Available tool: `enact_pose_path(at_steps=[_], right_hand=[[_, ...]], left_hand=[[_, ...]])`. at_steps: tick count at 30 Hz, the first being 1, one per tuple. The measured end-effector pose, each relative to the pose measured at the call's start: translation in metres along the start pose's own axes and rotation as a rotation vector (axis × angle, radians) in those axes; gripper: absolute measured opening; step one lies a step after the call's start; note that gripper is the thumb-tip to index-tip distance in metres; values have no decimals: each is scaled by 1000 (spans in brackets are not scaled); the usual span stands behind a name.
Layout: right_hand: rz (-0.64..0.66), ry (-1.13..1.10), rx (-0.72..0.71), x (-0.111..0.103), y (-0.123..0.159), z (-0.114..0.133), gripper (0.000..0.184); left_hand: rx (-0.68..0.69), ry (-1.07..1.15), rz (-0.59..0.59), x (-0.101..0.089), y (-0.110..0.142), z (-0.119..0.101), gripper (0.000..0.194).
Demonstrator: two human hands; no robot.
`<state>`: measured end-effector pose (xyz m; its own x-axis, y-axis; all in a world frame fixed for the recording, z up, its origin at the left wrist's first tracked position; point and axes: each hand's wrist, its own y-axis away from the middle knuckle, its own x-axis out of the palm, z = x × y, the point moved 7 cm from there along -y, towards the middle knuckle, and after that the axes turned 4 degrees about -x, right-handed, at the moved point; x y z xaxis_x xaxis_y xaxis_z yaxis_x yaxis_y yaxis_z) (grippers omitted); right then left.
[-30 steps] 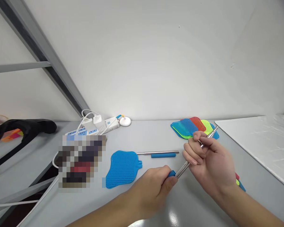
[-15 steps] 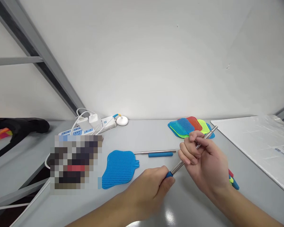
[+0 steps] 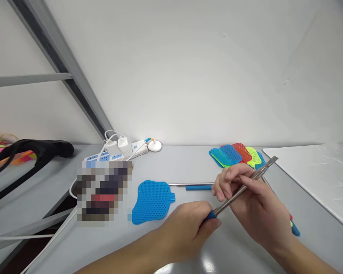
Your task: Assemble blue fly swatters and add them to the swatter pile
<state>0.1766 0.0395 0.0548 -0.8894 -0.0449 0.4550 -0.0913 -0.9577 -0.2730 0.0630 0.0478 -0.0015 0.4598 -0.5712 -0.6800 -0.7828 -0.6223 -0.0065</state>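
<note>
A silver telescopic rod (image 3: 231,200) slants up to the right between my hands. My left hand (image 3: 190,228) is closed around the blue grip (image 3: 211,215) at its lower end. My right hand (image 3: 254,203) has its fingers curled loosely and its thumb against the upper part of the rod, whose bare tip sticks out beyond. To the left of my hands lies a blue perforated fly swatter head (image 3: 153,201). Just behind it are another metal rod (image 3: 188,184) and a blue foam tube (image 3: 198,188), the right ends hidden by my right hand.
Blue, red and yellow-green swatter heads (image 3: 241,152) overlap near the wall. Coloured handle ends (image 3: 295,229) show beside my right wrist. A white-wrapped panel (image 3: 308,171) lies at right. At left are a power strip (image 3: 138,149), a pixelated item (image 3: 103,194) and a black frame-like object (image 3: 48,150).
The view has shifted left, so things appear further right. The rod's upper end has come nearer to me, and my right fingers have loosened slightly around it. My left hand keeps its hold.
</note>
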Motion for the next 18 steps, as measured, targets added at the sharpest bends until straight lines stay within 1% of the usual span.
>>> enact_pose_path(at_steps=[2,5,7,9,12,15,18], right_hand=[[65,173,-7,2,5,-2,23],[179,441,28,6,15,-8,23],[183,497,31,6,19,-6,28],[126,443,27,6,18,-1,30],[57,271,68,12,13,2,18],[9,170,85,23,7,-1,25],[-25,141,73,32,3,-6,38]], left_hand=[[68,36,-67,-5,1,-4,27],[152,98,-159,-12,4,-10,20],[162,117,-198,-14,5,-11,18],[146,130,-238,-15,4,-9,19],[155,199,-278,-15,3,-6,17],[183,246,-261,-13,3,-7,13],[149,203,-196,-10,1,-5,12]])
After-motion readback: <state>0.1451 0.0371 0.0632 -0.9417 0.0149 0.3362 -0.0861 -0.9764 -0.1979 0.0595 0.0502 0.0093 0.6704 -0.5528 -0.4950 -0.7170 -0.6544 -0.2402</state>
